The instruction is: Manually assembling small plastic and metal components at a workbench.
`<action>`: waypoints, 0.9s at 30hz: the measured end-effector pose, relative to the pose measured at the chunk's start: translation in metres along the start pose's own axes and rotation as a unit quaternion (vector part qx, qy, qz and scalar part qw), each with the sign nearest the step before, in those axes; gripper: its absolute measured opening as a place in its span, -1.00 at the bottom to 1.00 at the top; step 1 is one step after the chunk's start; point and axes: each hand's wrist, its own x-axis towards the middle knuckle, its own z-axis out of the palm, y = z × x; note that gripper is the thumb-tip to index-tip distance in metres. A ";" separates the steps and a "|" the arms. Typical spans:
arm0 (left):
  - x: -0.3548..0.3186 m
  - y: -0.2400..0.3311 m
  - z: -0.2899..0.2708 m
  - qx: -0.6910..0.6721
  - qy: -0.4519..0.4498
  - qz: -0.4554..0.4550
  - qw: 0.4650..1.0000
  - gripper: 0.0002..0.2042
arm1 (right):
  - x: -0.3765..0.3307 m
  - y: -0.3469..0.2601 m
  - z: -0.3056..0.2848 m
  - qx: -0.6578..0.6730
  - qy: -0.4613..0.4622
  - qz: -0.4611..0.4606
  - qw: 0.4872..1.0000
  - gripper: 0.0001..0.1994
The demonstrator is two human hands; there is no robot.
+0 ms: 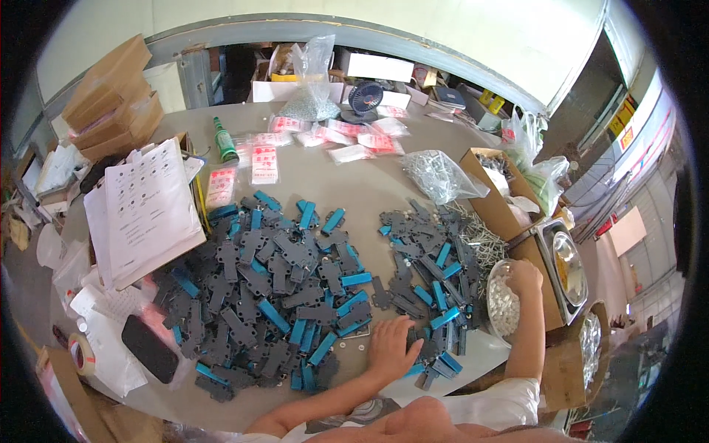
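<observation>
— Head view first: what are the hands doing?

— The left hand (391,345) lies flat, fingers spread and released, on the grey table (332,184) at the near edge of the smaller heap of grey and blue flat parts (428,273). Its fingertips touch the parts; it grips nothing that shows. The right hand (523,279) is curled over the rim of a clear bowl of small white pieces (502,304). Whether it pinches any of them cannot be told, since the fingers are turned away.

— So where do the parts sit against the hands?

— The smaller heap lies between the two hands. The larger heap (273,288) spreads to the left of the left hand, well apart from the right one.

— Anything hidden?

— The bowl's far side is covered by the right hand. A loose pile of metal screws (480,236) is partly tucked under the heap. Beyond it stand an open cardboard box (491,192) and a clear bag of hardware (436,173).

— And the far left?

— A sheaf of printed paper (144,210) lies there, with a black phone (149,347) nearer the table's front edge.
</observation>
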 end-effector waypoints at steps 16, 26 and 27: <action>-0.001 -0.001 0.002 -0.023 0.020 0.009 1.000 -0.60 | 0.180 -0.136 0.070 0.179 0.054 -0.210 0.960 -0.74; 0.001 -0.001 0.000 -0.016 0.024 0.019 0.999 -0.60 | 0.181 -0.135 0.052 0.110 -0.064 -0.295 0.947 -0.60; 0.001 0.000 0.001 -0.016 0.026 0.021 0.999 -0.60 | 0.185 -0.135 0.056 0.110 -0.064 -0.295 0.947 -0.60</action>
